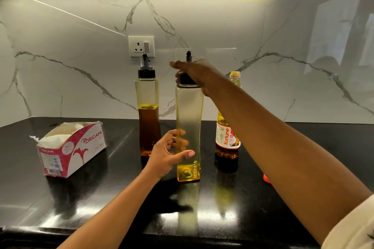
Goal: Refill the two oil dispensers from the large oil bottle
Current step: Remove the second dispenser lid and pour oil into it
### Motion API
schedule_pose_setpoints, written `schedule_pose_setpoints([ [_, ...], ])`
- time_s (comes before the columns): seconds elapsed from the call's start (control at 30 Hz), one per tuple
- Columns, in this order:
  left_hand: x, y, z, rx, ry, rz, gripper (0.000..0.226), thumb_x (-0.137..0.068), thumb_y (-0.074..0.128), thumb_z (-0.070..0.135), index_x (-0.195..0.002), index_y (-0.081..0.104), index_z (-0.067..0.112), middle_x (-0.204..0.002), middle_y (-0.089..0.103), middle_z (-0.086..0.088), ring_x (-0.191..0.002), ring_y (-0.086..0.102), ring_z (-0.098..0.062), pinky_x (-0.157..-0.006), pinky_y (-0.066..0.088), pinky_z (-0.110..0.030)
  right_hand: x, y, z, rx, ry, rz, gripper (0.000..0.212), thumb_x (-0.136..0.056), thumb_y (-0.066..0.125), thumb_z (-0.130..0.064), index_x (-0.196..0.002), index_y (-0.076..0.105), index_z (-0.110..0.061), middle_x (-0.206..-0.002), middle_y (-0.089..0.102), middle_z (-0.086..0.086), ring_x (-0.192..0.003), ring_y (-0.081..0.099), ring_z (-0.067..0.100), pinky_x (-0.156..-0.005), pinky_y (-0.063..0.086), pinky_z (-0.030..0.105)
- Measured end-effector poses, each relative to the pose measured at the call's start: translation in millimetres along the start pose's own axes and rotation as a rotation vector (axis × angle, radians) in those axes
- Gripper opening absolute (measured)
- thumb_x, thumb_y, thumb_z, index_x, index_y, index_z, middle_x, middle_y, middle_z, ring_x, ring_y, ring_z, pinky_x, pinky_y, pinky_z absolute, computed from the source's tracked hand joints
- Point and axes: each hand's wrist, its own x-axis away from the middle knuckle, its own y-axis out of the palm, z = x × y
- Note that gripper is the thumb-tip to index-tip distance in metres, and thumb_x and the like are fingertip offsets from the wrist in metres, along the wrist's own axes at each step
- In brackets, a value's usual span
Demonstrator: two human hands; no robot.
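Yellow-tinted clear plastic, nearly drained: the front dispenser (189,119) stands upright on the black counter (101,198), long axis vertical, spout pointing straight up. The left hand (168,153) wraps its lower body, thumb in front and fingers behind. I'd guess that's to stop it spinning while the right hand (199,73) curls over the black cap (185,80) to twist it off. The second dispenser (148,107), about half full, sits just behind-left of it. The large oil bottle (225,139) is behind-right, partly hidden by the forearm.
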Motion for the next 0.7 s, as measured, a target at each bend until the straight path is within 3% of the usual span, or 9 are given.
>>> schedule_pose_setpoints([
  [0.03, 1, 2, 0, -0.025, 0.008, 0.02, 0.073, -0.052, 0.083, 0.064, -0.114, 0.057, 0.036, -0.099, 0.069, 0.004, -0.096, 0.067, -0.012, -0.084, 0.057, -0.031, 0, 3, -4, 0.045, 0.017, 0.092, 0.044, -0.08, 0.068, -0.047, -0.097, 0.059, -0.007, -0.096, 0.066, 0.009, -0.091, 0.065, 0.023, -0.083, 0.054, 0.035],
  [0.1, 3, 4, 1, -0.068, 0.021, 0.061, 0.071, -0.053, 0.081, 0.066, -0.114, 0.057, 0.039, -0.097, 0.068, 0.01, -0.096, 0.066, -0.011, -0.084, 0.057, -0.03, -2, 5, -13, 0.227, -0.058, 0.243, 0.038, -0.083, 0.059, -0.052, -0.077, 0.053, -0.015, -0.082, 0.062, 0.003, -0.083, 0.062, 0.02, -0.074, 0.051, 0.033],
  [0.2, 5, 4, 0, -0.105, 0.041, 0.102, 0.068, -0.053, 0.08, 0.068, -0.112, 0.057, 0.043, -0.094, 0.069, 0.013, -0.094, 0.067, -0.012, -0.081, 0.058, -0.031, 1, 6, -20, 0.528, -0.204, 0.379, 0.035, -0.089, 0.05, -0.037, -0.06, 0.046, -0.017, -0.063, 0.051, -0.001, -0.067, 0.054, 0.02, -0.053, 0.034, 0.023],
  [0.27, 5, 4, 1, -0.112, 0.048, 0.104, 0.066, -0.054, 0.08, 0.068, -0.112, 0.057, 0.044, -0.094, 0.069, 0.012, -0.093, 0.067, -0.012, -0.079, 0.058, -0.03, -1, 8, -17, 0.587, -0.264, 0.41, 0.035, -0.091, 0.046, -0.028, -0.059, 0.047, -0.015, -0.061, 0.051, 0.0, -0.065, 0.052, 0.022, -0.052, 0.032, 0.023],
  [0.4, 4, 3, 4, -0.031, 0.033, 0.064, 0.068, -0.054, 0.082, 0.063, -0.113, 0.059, 0.036, -0.098, 0.072, 0.007, -0.094, 0.069, -0.011, -0.075, 0.058, -0.025, -3, 8, -11, 0.38, -0.282, 0.244, 0.033, -0.095, 0.044, -0.022, -0.077, 0.065, -0.003, -0.074, 0.07, 0.008, -0.063, 0.068, 0.019, -0.066, 0.056, 0.03],
  [0.6, 1, 0, 5, 0.049, 0.033, 0.015, 0.073, -0.054, 0.085, 0.057, -0.115, 0.061, 0.024, -0.098, 0.072, -0.007, -0.094, 0.07, -0.019, -0.08, 0.058, -0.031, 1, 4, -10, 0.051, -0.27, -0.024, 0.037, -0.098, 0.045, -0.026, -0.077, 0.063, -0.002, -0.063, 0.068, 0.01, -0.057, 0.067, 0.02, -0.055, 0.055, 0.025],
  [0.7, 0, 0, 4, 0.077, 0.025, -0.025, 0.074, -0.055, 0.086, 0.054, -0.116, 0.06, 0.021, -0.099, 0.072, -0.008, -0.095, 0.07, -0.022, -0.079, 0.058, -0.031, -1, -4, -7, -0.054, -0.28, -0.188, 0.038, -0.098, 0.045, -0.031, -0.079, 0.063, -0.004, -0.064, 0.067, 0.01, -0.06, 0.067, 0.022, -0.06, 0.055, 0.028],
])
